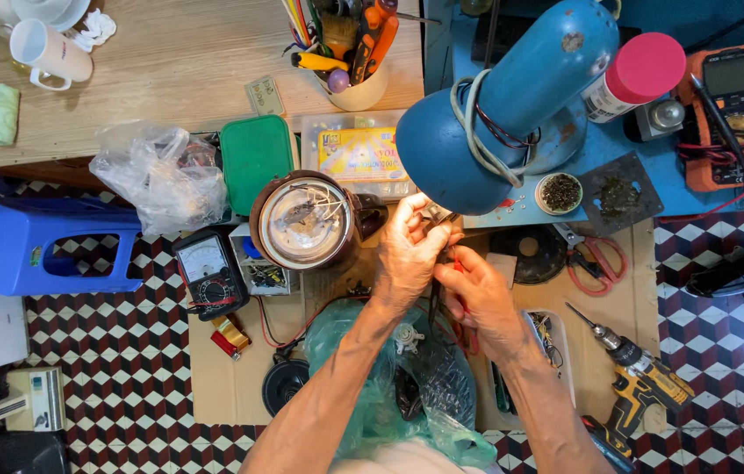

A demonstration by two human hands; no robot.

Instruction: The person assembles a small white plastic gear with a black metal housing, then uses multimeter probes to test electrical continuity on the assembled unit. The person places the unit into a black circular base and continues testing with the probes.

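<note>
My left hand (407, 250) and my right hand (477, 294) meet just under the blue desk lamp (512, 105). Together they pinch a small dark part with thin wires (440, 235); its exact shape is hidden by my fingers. A dark cable hangs down from it between my wrists. Just left of my left hand stands a brown round appliance body (306, 221), open on top with wires showing inside. A green plastic bag (389, 386) lies on my lap under my forearms.
An analog multimeter (208, 272) lies left of the brown appliance, and a yellow cordless drill (635, 382) at the right. Red-handled scissors (596, 263), a digital multimeter (732, 96), a pink-capped spray can (635, 75), a tool cup (354, 61) and a blue stool (38, 250) surround the cardboard mat.
</note>
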